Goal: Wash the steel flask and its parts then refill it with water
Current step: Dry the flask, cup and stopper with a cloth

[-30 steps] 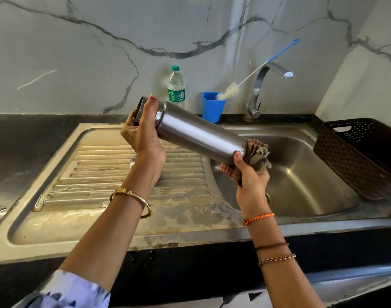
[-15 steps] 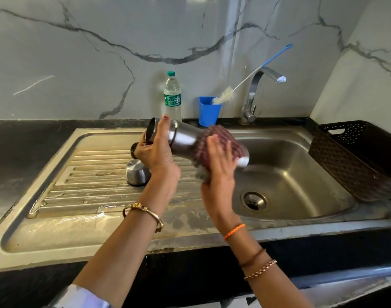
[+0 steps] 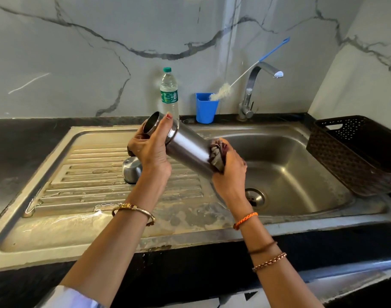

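The cloth (image 3: 217,154) has slid from the flask's (image 3: 187,147) middle down to its base, gripped by the right hand (image 3: 231,172). Left hand (image 3: 152,147) clasps the neck, above the sink (image 3: 301,174). Outside scrubbing underway; rinsing likely follows.

White marble wall (image 3: 83,63) with dark grey veins rises behind the steel sink (image 3: 301,210). A black countertop (image 3: 23,138) frames the sink on every side. Behind the sink stands a chrome tap (image 3: 250,94), its spout bending right. At the sink's right edge sits a dark brown perforated basket (image 3: 350,161), under the side wall (image 3: 367,70). Soft light gleams off the wet drainboard (image 3: 96,178).
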